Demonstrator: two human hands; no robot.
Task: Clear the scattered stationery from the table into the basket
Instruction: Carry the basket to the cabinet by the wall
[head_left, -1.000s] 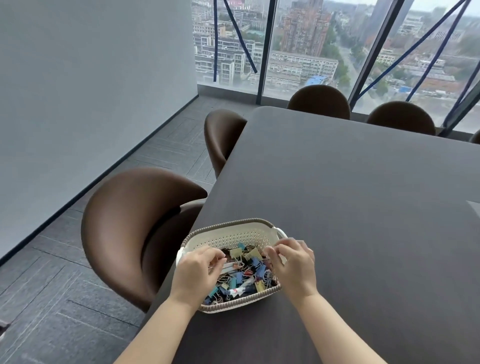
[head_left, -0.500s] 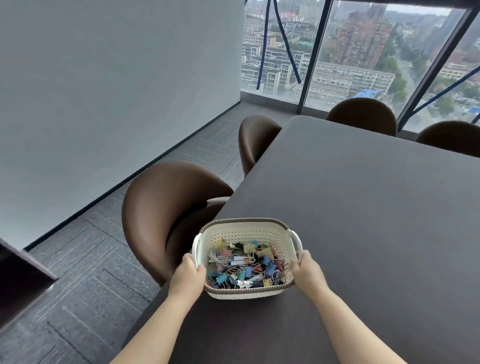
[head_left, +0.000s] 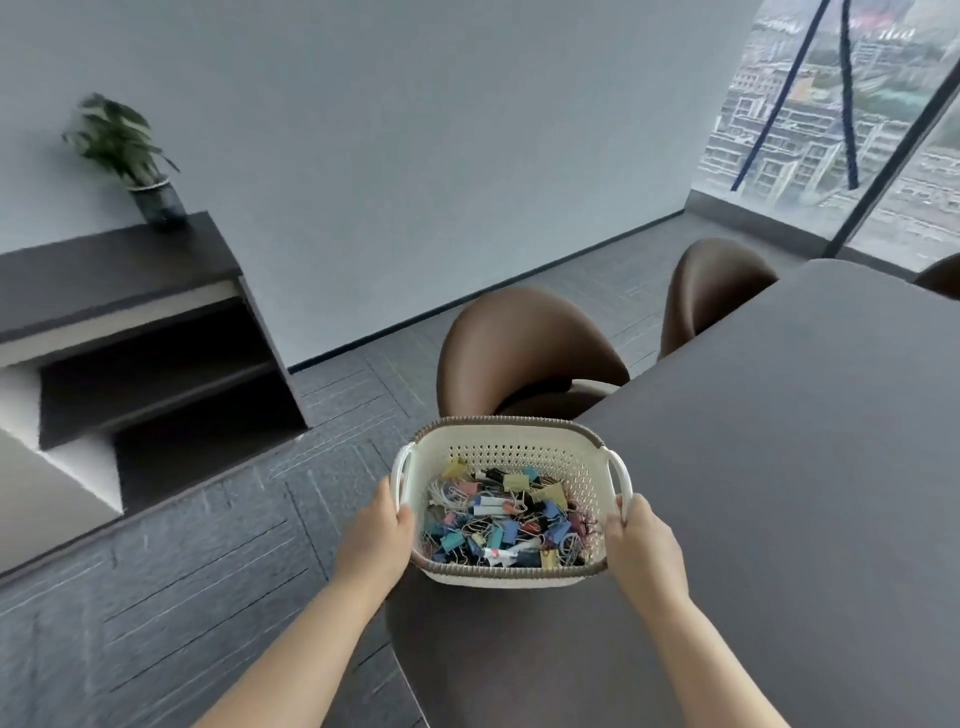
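Observation:
A cream perforated basket (head_left: 511, 448) with a brown woven rim hangs at the near left corner of the dark table (head_left: 779, 467), partly past its edge. It holds a heap of coloured binder clips and paper clips (head_left: 501, 519). My left hand (head_left: 379, 535) grips the basket's left side by its handle. My right hand (head_left: 641, 545) grips the right side below the other handle. No loose stationery shows on the visible tabletop.
Two brown chairs (head_left: 524, 353) (head_left: 711, 291) stand along the table's left side. A dark stepped sideboard (head_left: 130, 332) with a potted plant (head_left: 135, 161) stands against the wall at left. Grey carpet floor (head_left: 182, 597) lies between.
Both hands left the clips inside the basket and took hold of its two sides. The basket came off its spot and moved left towards the table's corner; my view swung left.

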